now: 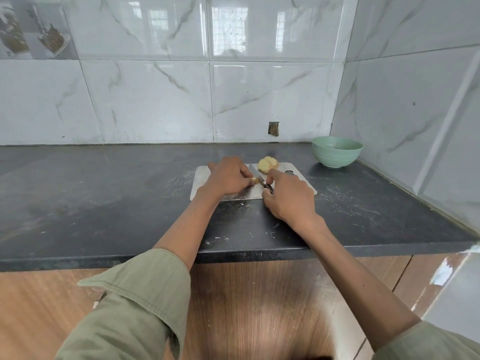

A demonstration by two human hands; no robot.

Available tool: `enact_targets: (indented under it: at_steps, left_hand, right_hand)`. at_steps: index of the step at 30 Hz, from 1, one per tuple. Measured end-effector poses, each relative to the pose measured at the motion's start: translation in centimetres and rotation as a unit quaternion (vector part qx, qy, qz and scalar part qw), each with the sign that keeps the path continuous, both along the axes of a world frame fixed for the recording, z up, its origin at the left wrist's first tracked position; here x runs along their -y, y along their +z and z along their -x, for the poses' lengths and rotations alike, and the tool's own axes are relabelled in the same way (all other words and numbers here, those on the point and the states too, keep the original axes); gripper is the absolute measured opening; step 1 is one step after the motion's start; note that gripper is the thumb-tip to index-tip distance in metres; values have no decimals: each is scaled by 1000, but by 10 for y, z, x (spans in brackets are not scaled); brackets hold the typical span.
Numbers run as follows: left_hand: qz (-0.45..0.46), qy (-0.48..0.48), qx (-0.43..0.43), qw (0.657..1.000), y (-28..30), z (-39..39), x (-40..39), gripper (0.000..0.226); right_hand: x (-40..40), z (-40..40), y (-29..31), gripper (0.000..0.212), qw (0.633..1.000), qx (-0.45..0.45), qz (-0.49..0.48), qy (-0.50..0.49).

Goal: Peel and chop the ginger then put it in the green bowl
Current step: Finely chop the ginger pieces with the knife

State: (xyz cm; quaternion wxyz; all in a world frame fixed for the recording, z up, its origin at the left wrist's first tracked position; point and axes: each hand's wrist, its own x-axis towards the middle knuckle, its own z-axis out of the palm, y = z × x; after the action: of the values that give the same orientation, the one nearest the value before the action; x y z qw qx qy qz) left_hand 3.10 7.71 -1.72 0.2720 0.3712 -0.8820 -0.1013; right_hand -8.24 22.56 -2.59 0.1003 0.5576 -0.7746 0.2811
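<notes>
Chopping is underway on the steel cutting board (207, 175). At its near edge the right hand (288, 196) grips the knife (257, 175); the left hand (228, 178) pins a small ginger piece (255, 180), seemingly peeled. Behind lies the remaining ginger (267, 165); beyond the board's right end waits the green bowl (337, 151). Next: steady downward slices.

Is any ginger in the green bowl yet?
Apparently not: the green bowl stands upright with no yellow pieces visible inside, though its bottom is hidden. The peeled ginger lies on the cutting board.

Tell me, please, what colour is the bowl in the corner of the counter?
The bowl is pale green, seen clearly in the head view.
</notes>
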Motion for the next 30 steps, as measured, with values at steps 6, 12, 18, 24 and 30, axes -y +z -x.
enact_targets:
  at_steps: [6,12,18,24,30]
  left_hand:
    - [-16,25,-9,1000,-2,2,5,10]
    - [-35,12,-21,999,-6,1,10,5]
    - [-35,-1,-14,999,-6,1,11,8]
    - [-27,-19,-5,999,-7,1,13,9]
    - [-25,6,-5,1000,-9,3,14,13]
  right_hand:
    - [-3,-12,-9,21,998,-52,21,-20]
    - [-5,-9,-7,22,999,-13,47,-7]
    - [-3,-9,-8,22,999,-28,27,-8]
    - [3,-4,-2,18,1000,-17,0,8]
    - [-1,-10,-7,21,999,-26,16,-9]
